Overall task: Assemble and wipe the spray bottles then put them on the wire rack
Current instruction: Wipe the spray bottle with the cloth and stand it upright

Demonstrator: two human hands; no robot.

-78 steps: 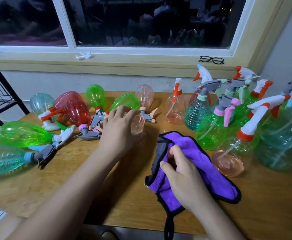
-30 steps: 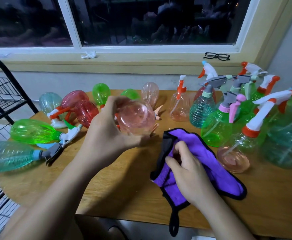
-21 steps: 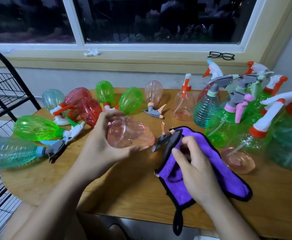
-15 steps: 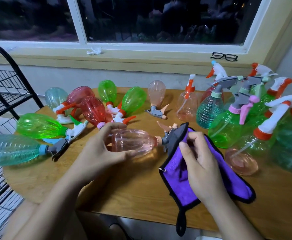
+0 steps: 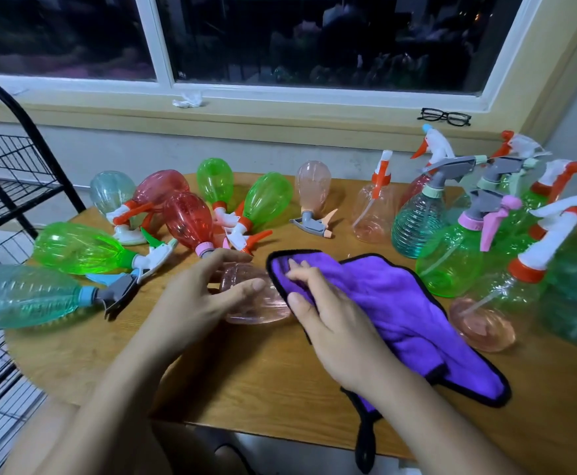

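a: where was the pink bottle (image 5: 256,299)?
b: on its side on the table (image 5: 246,378), near the front middle. the left hand (image 5: 194,299) curled round its body, and the right hand (image 5: 335,323) gripped the purple cloth (image 5: 400,303) over its right end.
a: which way did it point?
b: its long axis ran left to right. the head was hidden, likely rightward under the cloth.
a: progress?
b: wiping looked under way. the other bottles (image 5: 78,248) waited, and the wire rack (image 5: 9,173) showed none.
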